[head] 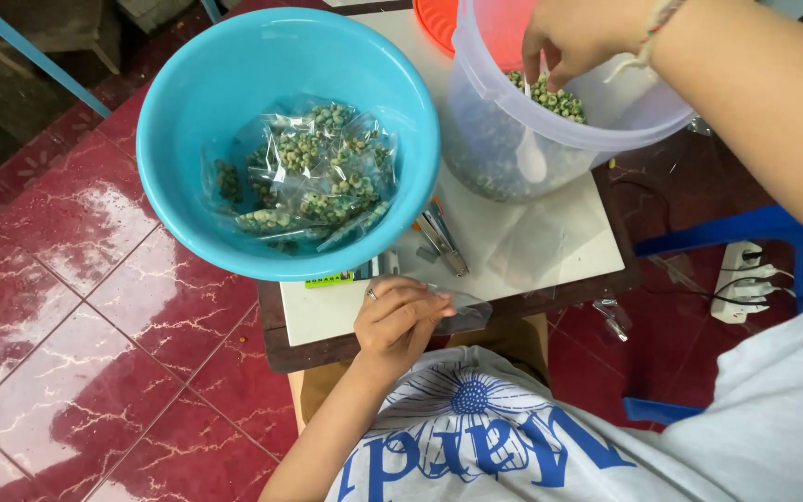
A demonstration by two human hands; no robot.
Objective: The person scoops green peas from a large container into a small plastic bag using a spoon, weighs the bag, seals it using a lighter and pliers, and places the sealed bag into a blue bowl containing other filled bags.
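1. Nearest to the camera, the left hand [400, 319] is pinching a small empty clear plastic bag [462, 312] between thumb and fingers, at the near edge of the small white-topped table with a dark brown frame [327, 321].
2. The bag is sticking out to the right of the hand, just over the table edge and above the person's white printed shirt [550, 437].
3. Behind the hand, a metal stapler-like tool [440, 240] is lying on the white top, partly hiding under the round light blue plastic basin [178, 186].
4. In this basin, several filled clear packets of green coated nuts [313, 177] are lying in a heap.
5. Further away, the right hand [576, 35] is reaching into the big translucent plastic tub [513, 130] and closing its fingers on a white plastic spoon [530, 139], which is standing among the loose green nuts [555, 97].
6. The right forearm is covering part of the tub's rim.
7. On the right, a white power strip [742, 282] is lying on the red tiled floor [76, 307], beside a blue plastic stool [792, 242].
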